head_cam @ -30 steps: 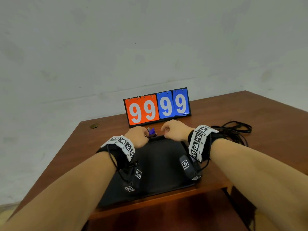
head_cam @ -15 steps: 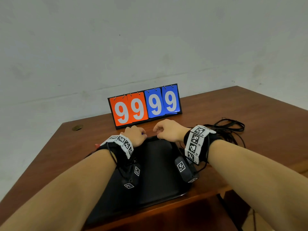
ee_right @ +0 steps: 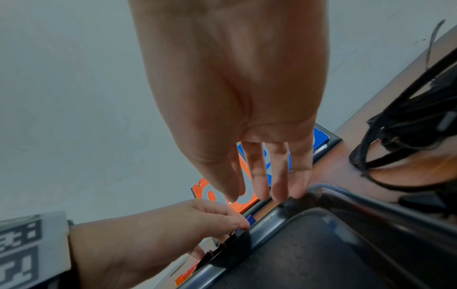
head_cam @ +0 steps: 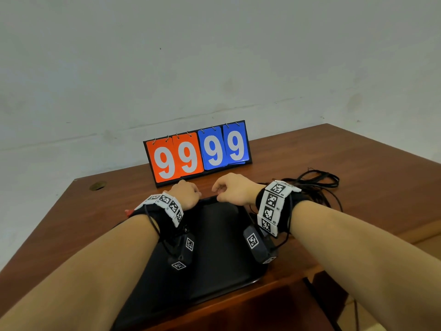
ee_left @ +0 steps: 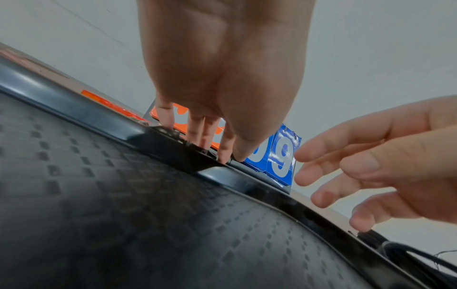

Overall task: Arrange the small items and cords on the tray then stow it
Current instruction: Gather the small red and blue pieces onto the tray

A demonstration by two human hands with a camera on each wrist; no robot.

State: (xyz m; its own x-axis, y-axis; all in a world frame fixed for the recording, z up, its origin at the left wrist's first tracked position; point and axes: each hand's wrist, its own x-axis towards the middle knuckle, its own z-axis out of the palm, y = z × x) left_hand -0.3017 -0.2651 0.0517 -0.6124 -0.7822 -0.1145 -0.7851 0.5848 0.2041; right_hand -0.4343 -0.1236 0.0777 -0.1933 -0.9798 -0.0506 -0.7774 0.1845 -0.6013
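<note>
I see tray (head_cam: 214, 249) on desk (head_cam: 358, 187) near its front edge, scoreboard (head_cam: 198, 151) behind it, cords (head_cam: 317, 182) to its right, both hands over tray's far rim.

Black checker-textured tray (head_cam: 222, 254); orange-and-blue scoreboard (head_cam: 198, 152); seemingly black cords (head_cam: 317, 182).

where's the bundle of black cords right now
In the head view the black cords lie in a loose tangle on the wooden table, off the tray to its right, just beyond the right hand.
</note>
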